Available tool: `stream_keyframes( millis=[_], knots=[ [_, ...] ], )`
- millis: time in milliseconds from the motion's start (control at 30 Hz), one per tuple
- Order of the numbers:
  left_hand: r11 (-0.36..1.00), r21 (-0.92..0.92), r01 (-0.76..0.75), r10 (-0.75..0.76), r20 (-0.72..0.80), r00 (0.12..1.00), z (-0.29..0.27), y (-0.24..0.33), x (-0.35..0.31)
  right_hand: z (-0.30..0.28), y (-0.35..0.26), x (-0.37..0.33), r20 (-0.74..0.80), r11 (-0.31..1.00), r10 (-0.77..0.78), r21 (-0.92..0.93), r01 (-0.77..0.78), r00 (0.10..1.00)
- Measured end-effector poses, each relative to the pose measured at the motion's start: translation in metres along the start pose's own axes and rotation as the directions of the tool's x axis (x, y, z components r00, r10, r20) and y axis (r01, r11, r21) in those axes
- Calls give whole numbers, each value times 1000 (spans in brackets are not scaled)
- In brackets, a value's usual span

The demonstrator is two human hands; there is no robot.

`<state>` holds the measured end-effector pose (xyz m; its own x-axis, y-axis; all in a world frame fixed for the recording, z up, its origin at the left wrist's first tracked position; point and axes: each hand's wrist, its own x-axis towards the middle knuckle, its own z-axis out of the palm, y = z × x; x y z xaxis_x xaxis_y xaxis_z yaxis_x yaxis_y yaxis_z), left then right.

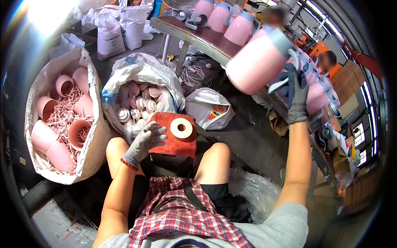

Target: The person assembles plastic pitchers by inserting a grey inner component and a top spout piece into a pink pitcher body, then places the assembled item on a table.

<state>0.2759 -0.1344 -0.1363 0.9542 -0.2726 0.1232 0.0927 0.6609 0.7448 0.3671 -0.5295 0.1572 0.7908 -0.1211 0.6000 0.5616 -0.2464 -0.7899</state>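
Note:
My right hand (297, 97), in a dark grey glove, is raised on the right and grips a pink jug (257, 66) by its grey-blue handle. The jug is tilted, its grey collar toward the upper right and its base toward the lower left. My left hand (145, 142), in a light grey glove, has its fingers spread with nothing in them. It is beside a red cloth (163, 124) laid over a support between my knees. A cream ring (182, 128) with a hole in its middle lies on that cloth.
On the left stands a white sack (97, 136) of pink jug bodies and shavings. An open bag (142, 66) of small white and pink parts is beside it. More pink jugs (218, 18) line the bench (198, 40). Cables (192, 74) lie on the floor.

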Motion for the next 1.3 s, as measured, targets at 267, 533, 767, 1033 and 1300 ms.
stream_keyframes(
  millis=[267, 533, 767, 1033, 1300],
  knots=[
    [980, 153, 129, -121, -59, 991, -10, -18, 7, -7, 42, 92, -185, 930, -109, -365, 35, 977],
    [895, 402, 191, -163, -103, 981, -7, -9, 5, -19, 142, 183, -12, 935, -49, -351, 42, 999],
    [900, 375, 221, -193, -111, 975, -8, -15, 18, 36, 221, 115, 57, 825, -226, -520, 222, 973],
    [985, 160, -65, 87, -130, 988, -17, -9, 2, 138, 118, -53, 523, 688, -298, -462, 560, 798],
    [727, 481, -491, 684, -437, 584, -55, 96, -156, 161, 252, -151, 628, 850, 432, -44, -525, 647]
  ],
)
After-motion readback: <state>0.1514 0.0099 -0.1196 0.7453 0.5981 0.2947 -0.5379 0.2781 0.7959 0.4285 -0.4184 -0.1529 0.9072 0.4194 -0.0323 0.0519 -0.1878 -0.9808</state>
